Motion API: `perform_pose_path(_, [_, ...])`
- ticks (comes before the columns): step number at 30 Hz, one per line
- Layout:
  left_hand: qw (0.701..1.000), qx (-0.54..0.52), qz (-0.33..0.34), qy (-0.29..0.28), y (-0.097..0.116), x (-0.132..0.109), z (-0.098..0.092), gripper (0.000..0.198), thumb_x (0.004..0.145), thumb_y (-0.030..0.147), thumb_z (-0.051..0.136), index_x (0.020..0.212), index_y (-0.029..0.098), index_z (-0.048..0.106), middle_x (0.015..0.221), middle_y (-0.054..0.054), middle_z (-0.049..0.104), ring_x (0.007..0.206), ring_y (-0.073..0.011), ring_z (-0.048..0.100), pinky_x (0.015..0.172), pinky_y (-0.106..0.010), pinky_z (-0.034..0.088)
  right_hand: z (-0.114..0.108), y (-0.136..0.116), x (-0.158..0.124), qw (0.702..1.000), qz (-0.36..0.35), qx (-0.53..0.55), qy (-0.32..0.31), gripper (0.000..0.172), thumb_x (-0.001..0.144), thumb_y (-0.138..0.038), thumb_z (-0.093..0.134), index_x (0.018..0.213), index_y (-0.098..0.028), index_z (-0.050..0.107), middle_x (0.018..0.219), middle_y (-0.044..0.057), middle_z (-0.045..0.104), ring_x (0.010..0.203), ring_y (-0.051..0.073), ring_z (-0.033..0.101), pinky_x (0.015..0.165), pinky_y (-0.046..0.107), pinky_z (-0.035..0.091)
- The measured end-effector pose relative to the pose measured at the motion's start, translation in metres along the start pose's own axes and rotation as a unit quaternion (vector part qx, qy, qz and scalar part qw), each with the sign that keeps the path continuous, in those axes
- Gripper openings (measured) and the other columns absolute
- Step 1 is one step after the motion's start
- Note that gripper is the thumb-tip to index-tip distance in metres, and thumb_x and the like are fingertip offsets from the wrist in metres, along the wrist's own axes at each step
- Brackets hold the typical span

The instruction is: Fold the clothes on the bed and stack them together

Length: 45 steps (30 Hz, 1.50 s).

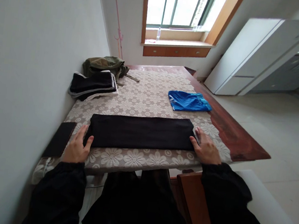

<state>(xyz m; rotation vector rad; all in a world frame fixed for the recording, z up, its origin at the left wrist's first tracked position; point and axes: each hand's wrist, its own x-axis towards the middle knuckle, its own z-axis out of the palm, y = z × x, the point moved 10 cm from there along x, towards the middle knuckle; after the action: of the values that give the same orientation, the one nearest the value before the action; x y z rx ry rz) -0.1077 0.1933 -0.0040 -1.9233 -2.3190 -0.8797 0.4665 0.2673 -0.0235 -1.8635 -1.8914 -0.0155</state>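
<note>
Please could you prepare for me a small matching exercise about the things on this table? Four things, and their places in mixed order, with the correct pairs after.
Things
1. Long, folded black cloth
2. Folded bright blue fabric piece
3. Olive-green cloth bag
4. Flat black rectangular object

Places
A. Just behind the folded black cloths with grey edges
B. Beside the wall, left of the left hand
C. Near the bare reddish-brown table edge, on the right
D. Between the left hand and the right hand

Pairs: 1-D, 2-C, 3-A, 4-B
</note>
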Motion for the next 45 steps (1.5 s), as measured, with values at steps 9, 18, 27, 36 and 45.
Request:
perform_pose_path(9, [0.984,-0.029,0.169,-0.047,0.018,-0.030,-0.024,0.032,0.097,0.047,0.059,0.119,0.026,0.067,0.145,-0.009,0.064,0.131,-0.0305,0.063,0.115,-0.047,0.048,-0.031,-0.036,-0.046,0.969,-0.244,0.035,0.000,0.038,0.102,-0.036,0.059,0.138,-0.027,0.063,0.142,0.010,0.067,0.131,0.031,0.063,0.113,0.046,0.050])
perform_pose_path(18, [0.981,-0.016,0.192,-0.033,0.009,-0.016,-0.015,0.026,0.100,0.040,0.051,0.111,0.021,0.066,0.116,-0.012,0.074,0.110,-0.0296,0.070,0.103,-0.044,0.054,-0.030,-0.053,-0.036,0.934,-0.353,-0.040,0.030,0.019,0.102,-0.021,0.057,0.112,-0.021,0.074,0.112,0.007,0.078,0.098,0.020,0.075,0.088,0.030,0.055])
perform_pose_path(27, [0.956,0.067,0.279,0.062,0.026,-0.042,-0.048,0.019,0.102,0.028,0.053,0.109,0.022,0.070,0.101,-0.008,0.077,0.091,-0.0273,0.072,0.084,-0.037,0.053,-0.064,-0.057,-0.051,0.934,-0.344,-0.032,0.095,0.019,0.098,-0.012,0.062,0.111,-0.021,0.072,0.106,0.006,0.079,0.096,0.019,0.074,0.087,0.028,0.054])
perform_pose_path(36, [0.976,-0.048,0.132,0.167,0.009,-0.123,-0.065,0.010,0.095,0.028,0.069,0.102,0.022,0.072,0.099,-0.007,0.075,0.088,-0.0229,0.071,0.087,-0.037,0.055,-0.061,-0.023,-0.114,0.960,-0.242,0.046,0.132,0.023,0.095,-0.014,0.069,0.114,-0.026,0.073,0.112,0.006,0.078,0.101,0.022,0.075,0.095,0.035,0.057])
perform_pose_path(45, [0.843,-0.472,-0.256,0.030,0.021,-0.174,0.048,0.054,0.090,0.069,0.062,0.065,0.021,0.055,0.055,0.003,0.048,0.049,-0.0127,0.044,0.048,-0.025,0.036,0.016,-0.037,-0.173,0.889,0.177,0.397,0.143,0.047,0.098,-0.057,0.057,0.066,-0.022,0.055,0.058,-0.002,0.050,0.053,0.015,0.047,0.053,0.029,0.039])
